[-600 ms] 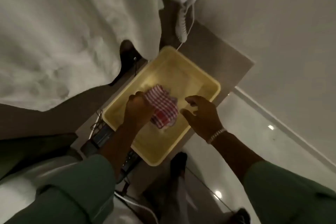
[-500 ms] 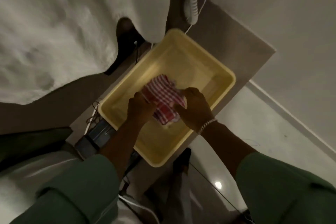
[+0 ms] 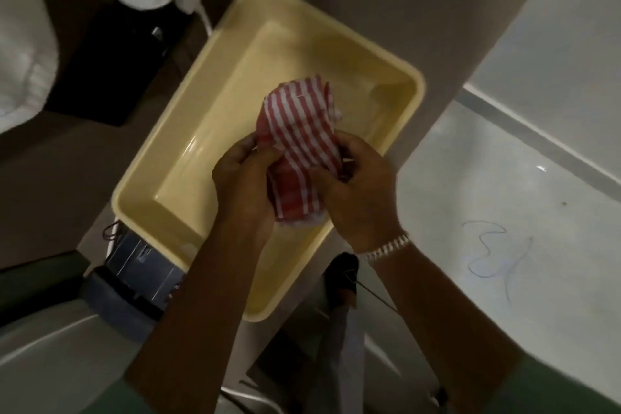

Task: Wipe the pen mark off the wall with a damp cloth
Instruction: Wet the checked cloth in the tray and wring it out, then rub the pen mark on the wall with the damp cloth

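Cloth [image 3: 299, 131], one piece with red and white stripes, sits bunched between both hands above the middle of the one yellow tray [image 3: 215, 118]; its long axis runs from the lower edge near the wrists up and slightly right toward the tray's far corner, and the stripes follow roughly that same line. At the far left lies white bedding [image 3: 23, 44], with a white cable [image 3: 201, 13] running past the tray's upper left side. A dark device [image 3: 141, 262] with wires sits just beside the tray's lower left corner. The left hand [image 3: 242, 178] has its fingers curled tight around the cloth's left edge, thumb pressed on the fabric. The right hand [image 3: 359, 185] grips the right side, fingers closed over the folds, and one silver bracelet [image 3: 386, 247] circles its wrist. Further right, on the pale glossy surface [image 3: 504, 178], one blue pen mark [image 3: 494, 252] loops in a scribble, well apart from the cloth.
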